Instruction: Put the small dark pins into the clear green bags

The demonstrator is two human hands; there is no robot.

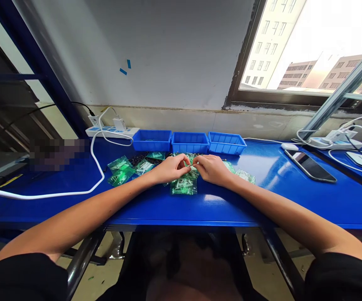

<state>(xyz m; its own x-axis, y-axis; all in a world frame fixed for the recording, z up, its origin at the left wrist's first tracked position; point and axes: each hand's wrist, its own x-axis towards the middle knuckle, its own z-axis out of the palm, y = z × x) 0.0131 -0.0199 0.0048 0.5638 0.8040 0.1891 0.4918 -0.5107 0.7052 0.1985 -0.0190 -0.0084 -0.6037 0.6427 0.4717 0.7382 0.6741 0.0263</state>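
Note:
My left hand (175,168) and my right hand (213,168) meet over the middle of the blue table, thumbs and forefingers pinched close together. Whatever sits between the fingertips is too small to make out. Just below them lies a green clear plastic packet (184,186) with pale print. More green packets (120,170) are spread to the left of my left hand, some overlapping. Past my right wrist another packet (245,176) lies flat. Small dark pieces (136,160) are scattered behind the left packets; their kind is unclear.
Three blue plastic bins, left (152,141), middle (190,143) and right (226,143), stand in a row behind my hands. A power strip (112,131) with a thick white cable (97,162) is at left. To the right lie a smartphone (309,165) and another power strip (337,140).

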